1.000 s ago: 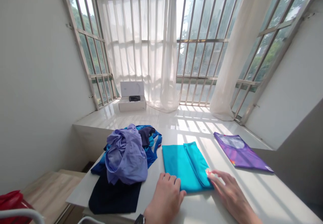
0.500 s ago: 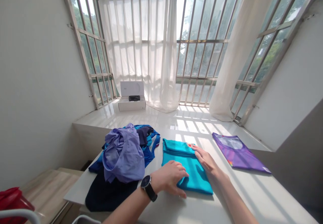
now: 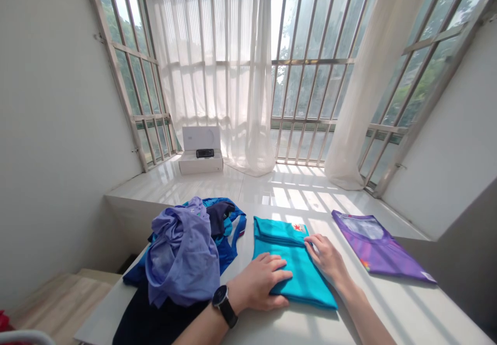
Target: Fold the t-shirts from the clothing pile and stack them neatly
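Note:
A turquoise garment (image 3: 306,283), folded into a rectangle, lies on the white table. Its far end is turned over in a thick band, with a white patch and red print at the band's right corner. My left hand (image 3: 262,282), a black watch on the wrist, rests on the garment's left side with fingers spread. At the right edge, just below the patch, my right hand (image 3: 328,259) has its fingers bent, thumb and forefinger closed on the edge of the band. Part of the garment's left edge is hidden under my left hand.
Left of my hands is a loose heap of clothes with a lavender garment (image 3: 184,262) on top. A folded purple shirt (image 3: 396,257) lies at the right. An open white box (image 3: 200,166) holding a black device stands on the sill (image 3: 248,187), before barred windows and sheer curtains (image 3: 248,101).
My left hand has settled flatter onto the turquoise garment. My right hand has slid from the patch toward me, and its fingers have bent at the band's edge. The view has shifted slightly.

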A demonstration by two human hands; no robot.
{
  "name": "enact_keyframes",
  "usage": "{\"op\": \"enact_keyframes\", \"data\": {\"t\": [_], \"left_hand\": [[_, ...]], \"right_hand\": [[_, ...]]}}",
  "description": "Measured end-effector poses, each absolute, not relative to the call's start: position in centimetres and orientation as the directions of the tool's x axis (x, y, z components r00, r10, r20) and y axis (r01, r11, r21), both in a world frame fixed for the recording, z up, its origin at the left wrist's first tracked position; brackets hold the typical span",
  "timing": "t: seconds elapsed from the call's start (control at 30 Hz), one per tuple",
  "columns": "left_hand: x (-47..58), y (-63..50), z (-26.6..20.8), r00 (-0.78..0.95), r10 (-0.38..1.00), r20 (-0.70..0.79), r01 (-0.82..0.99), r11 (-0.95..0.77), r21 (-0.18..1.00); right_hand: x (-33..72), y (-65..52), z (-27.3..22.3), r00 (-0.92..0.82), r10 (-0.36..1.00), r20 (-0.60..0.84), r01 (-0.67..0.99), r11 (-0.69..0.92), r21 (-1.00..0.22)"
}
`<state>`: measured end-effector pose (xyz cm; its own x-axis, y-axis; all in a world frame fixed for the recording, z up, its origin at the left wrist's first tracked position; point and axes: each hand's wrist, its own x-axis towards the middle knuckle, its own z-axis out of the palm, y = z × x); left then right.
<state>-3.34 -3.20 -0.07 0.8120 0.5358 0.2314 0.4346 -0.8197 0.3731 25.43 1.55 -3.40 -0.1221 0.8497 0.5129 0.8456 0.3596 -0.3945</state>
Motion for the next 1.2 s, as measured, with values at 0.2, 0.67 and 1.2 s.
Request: {"op": "enact_keyframes", "data": {"t": [0.2,0.67,1.2], "left_hand": [[-3.8,-2.9,0.3,0.797,0.557,0.234,0.466,-0.813,0.348],[-3.8,-3.2,1.0,0.831,0.536,0.15,0.511,-0.841,0.176],[-1.7,-3.0,1.1,0.54,0.827,0.157,0.757,-0.559,0.338]], "right_hand": [[24.4,0.0,-1.9,-0.146,0.824,0.547,0.846,0.391,-0.364],[21.0,-2.9,0.9,-0.328,0.877,0.35,0.76,0.465,-0.454],[19.6,-5.4,3.0,-0.442,0.896,-0.046,0.8,0.371,-0.471]]}}
